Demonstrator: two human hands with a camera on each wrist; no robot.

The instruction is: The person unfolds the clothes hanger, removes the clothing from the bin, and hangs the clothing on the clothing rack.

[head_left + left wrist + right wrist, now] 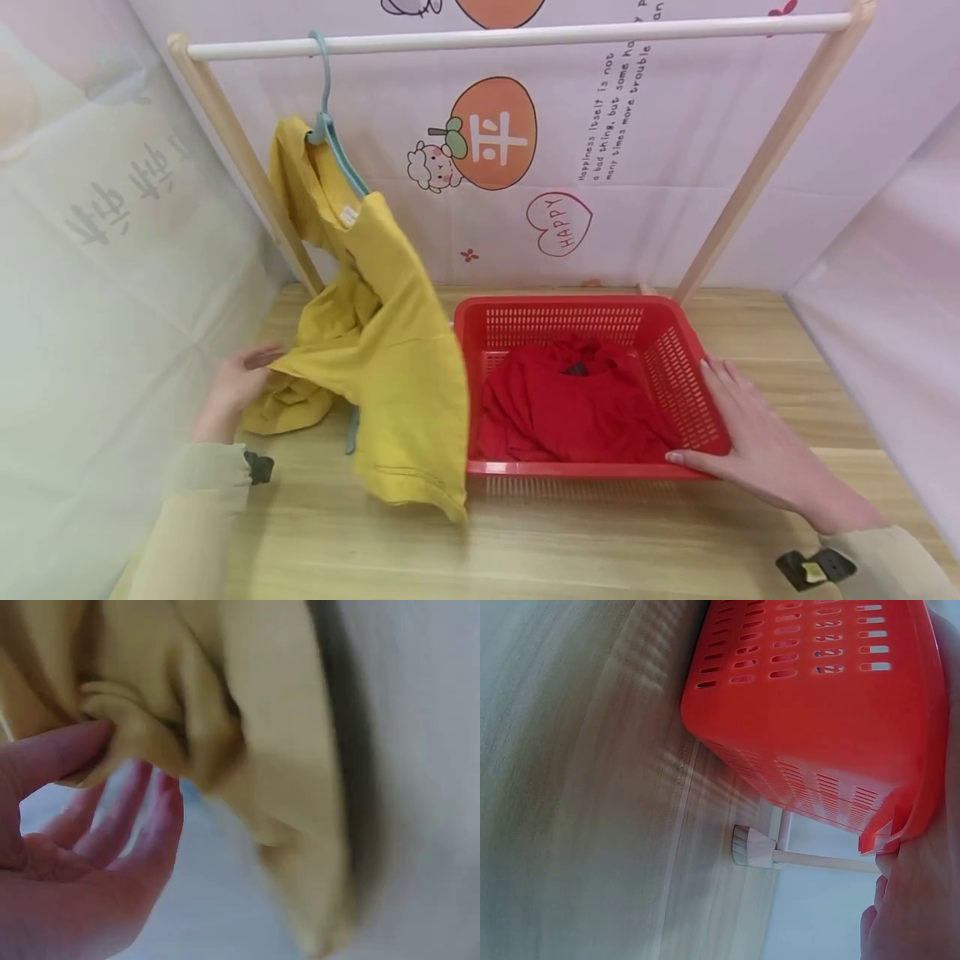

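A yellow shirt (408, 350) hangs askew on a teal hanger (326, 125), whose hook is over the white rail (517, 36). My left hand (238, 379) pinches the shirt's left edge; in the left wrist view the thumb (71, 750) presses on folded cloth, with the other fingers below and behind it. My right hand (757, 446) rests at the near right corner of a red basket (577, 469), thumb along the front rim and fingers straight along the side. Inside the basket lies a crumpled red garment (570, 408) with a dark label.
More yellow cloth (288, 408) lies on the wooden table (540, 550) below the hanging shirt, beside a teal hanger end (352, 431). Wooden rack posts (772, 158) stand behind the basket. Printed cloth walls (645, 225) close in the back and sides.
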